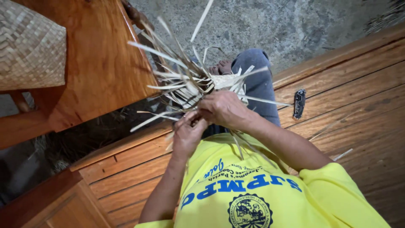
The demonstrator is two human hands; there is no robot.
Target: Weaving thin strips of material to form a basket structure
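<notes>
A half-woven piece of pale straw strips is held up in front of the chest, above the knee in grey cloth. Its woven part is small and flat-looking; whether it has a hollow inside cannot be told, and nothing is seen lying in it. Loose strips are spread out from it in all directions, most toward the upper left, a few hanging down across the yellow shirt.

The right hand is laid over the near side of the weave, fingers curled round it, so the piece is gripped from the right. The left hand is just below and touching the right, fingers bent tight together on a few strips at the lower edge of the weave; which strips exactly are pinched is hidden by the fingers.

At the upper left a woven basket is seen in part on a brown wooden table; only its outer wall is in view, so its contents cannot be told. A wooden bench of planks is sat upon, and a black folded knife lies on it to the right of the knee, well apart from both hands. Bare toes are seen on the concrete floor beyond the weave. Straw scraps lie on the planks.
</notes>
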